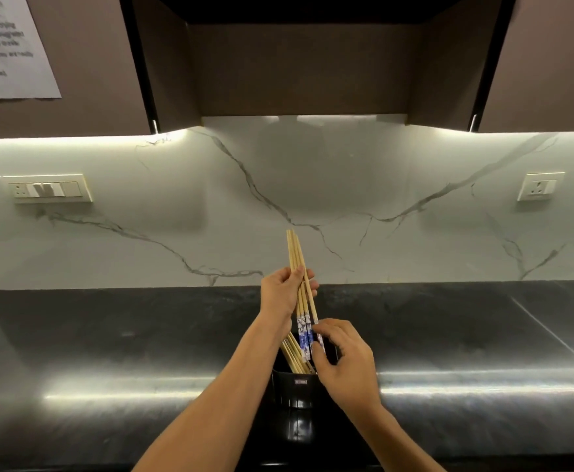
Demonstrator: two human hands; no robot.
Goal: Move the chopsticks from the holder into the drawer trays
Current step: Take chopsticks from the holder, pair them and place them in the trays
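My left hand (280,294) grips a bundle of several pale wooden chopsticks (296,257) with blue-and-white patterned ends, held upright above the holder. My right hand (341,359) pinches the patterned lower end of one chopstick at the right of the bundle. Below them stands a black holder (296,390) on the dark counter, with several more chopsticks (292,356) leaning inside it. No drawer or tray is in view.
The dark polished counter (108,352) runs left to right in front of a white marble backsplash (347,185). Switch plates sit on the wall at left (45,189) and right (539,186). Brown cabinets (296,63) hang overhead.
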